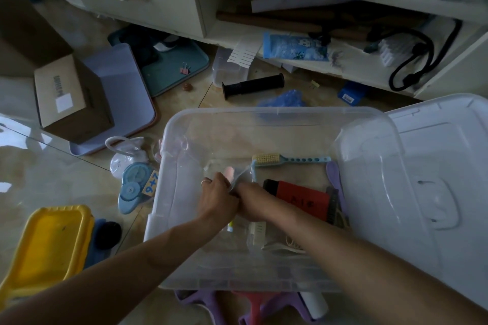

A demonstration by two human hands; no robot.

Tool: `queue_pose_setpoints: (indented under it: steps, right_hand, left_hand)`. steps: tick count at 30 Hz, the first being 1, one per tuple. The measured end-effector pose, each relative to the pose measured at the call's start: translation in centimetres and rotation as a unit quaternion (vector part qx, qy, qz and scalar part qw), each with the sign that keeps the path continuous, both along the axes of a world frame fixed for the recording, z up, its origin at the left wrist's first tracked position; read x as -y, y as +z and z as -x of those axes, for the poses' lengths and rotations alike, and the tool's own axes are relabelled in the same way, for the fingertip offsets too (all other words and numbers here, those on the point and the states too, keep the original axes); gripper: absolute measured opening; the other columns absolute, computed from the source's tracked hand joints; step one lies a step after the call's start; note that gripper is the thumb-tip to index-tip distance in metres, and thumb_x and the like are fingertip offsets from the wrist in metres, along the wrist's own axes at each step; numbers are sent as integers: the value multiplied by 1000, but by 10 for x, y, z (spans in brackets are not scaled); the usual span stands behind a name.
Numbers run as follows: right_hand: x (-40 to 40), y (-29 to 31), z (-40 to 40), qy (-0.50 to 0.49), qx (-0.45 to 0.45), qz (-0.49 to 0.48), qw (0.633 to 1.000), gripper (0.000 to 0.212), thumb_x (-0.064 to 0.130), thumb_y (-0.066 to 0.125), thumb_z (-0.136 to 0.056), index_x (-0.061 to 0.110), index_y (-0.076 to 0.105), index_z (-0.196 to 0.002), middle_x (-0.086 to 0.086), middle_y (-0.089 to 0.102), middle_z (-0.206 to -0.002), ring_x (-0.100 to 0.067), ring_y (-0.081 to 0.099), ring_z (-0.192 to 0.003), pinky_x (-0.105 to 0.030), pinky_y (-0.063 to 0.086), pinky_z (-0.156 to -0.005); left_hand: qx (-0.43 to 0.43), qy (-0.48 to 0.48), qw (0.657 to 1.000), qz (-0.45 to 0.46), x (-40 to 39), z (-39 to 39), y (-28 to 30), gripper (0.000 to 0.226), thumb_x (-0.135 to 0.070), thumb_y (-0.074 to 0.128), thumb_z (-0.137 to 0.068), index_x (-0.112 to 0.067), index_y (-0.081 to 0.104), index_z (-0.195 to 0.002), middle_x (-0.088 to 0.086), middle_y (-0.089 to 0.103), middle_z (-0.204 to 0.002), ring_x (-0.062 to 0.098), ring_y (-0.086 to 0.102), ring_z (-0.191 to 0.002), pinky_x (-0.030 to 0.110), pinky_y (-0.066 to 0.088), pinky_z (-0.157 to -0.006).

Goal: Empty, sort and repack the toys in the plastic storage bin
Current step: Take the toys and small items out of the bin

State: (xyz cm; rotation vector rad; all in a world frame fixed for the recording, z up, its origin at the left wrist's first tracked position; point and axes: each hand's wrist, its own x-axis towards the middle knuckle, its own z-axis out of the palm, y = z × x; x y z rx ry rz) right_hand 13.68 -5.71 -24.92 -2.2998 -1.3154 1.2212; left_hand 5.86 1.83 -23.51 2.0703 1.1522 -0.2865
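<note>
Reaching into the clear storage bin point(169, 192), both hands are meeting near its middle: the left hand point(217, 196) and the right hand point(250, 199) are both pinching a crumpled clear plastic bag point(227, 170) with something pinkish inside it. Along the bin's right wall a blue brush point(287, 159), a purple piece point(334, 174) and a red and black case point(298, 196) are lying together, and small pale bits are sitting toward the near edge. The lid point(422, 187) is leaning against the bin's right rim. On the floor off the left wall a blue toy clock point(133, 187) and a yellow tray point(47, 245) are waiting. The film is looking slippery and thin, so it could be tearing or slipping from the pinch, spilling its contents back among the sorted pieces; a forearm brushing the lid could also be tipping it inward.
</note>
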Motion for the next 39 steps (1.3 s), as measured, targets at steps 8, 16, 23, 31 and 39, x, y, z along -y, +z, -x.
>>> queue_pose_setpoints:
  steps: [8, 16, 23, 31, 39]
  right_hand:
    - [59, 46, -95, -9, 119, 119, 986, 87, 61, 73, -76, 18, 40, -145, -8, 47, -142, -26, 47, -129, -39, 44, -104]
    - [100, 10, -72, 42, 170, 155, 972, 99, 48, 82, -66, 23, 29, -145, -7, 51, -133, -28, 53, -116, -36, 47, -86]
    - [59, 18, -103, 42, 219, 69, 972, 99, 49, 76, -70, 30, 21, -151, -7, 47, -132, -29, 45, -123, -49, 38, -104]
    - [66, 10, -96, 21, 253, 10, 967, 92, 43, 74, -80, 21, 23, -154, -8, 36, -148, -29, 33, -138, -53, 26, -117]
    - [81, 4, -57, 112, 117, 145, 976, 32, 10, 54, -97, 18, 65, -126, -8, 63, -124, -25, 65, -105, -36, 54, -90]
  left_hand:
    - [-3, 86, 995, -56, -13, 7, 4, 14, -11, 50, -87, -3, 46, -99, 21, 48, -115, 40, 52, -98, 39, 43, -81]
    - [-8, 62, 997, -36, -5, 10, 8, 21, 0, 49, -80, -4, 42, -100, 17, 44, -114, 32, 48, -90, 37, 39, -75]
    - [-27, 50, 998, -24, -1, 15, 8, 27, -1, 52, -83, -7, 35, -103, 18, 41, -119, 28, 43, -89, 35, 38, -75]
    - [50, 33, 997, -37, -3, 15, 9, 31, 3, 47, -85, -15, 29, -105, 16, 36, -111, 32, 48, -79, 35, 38, -64]
    - [30, -72, 992, -97, -3, 19, 13, 34, 2, 46, -85, -11, 57, -115, 9, 32, -115, 27, 51, -79, 38, 51, -81]
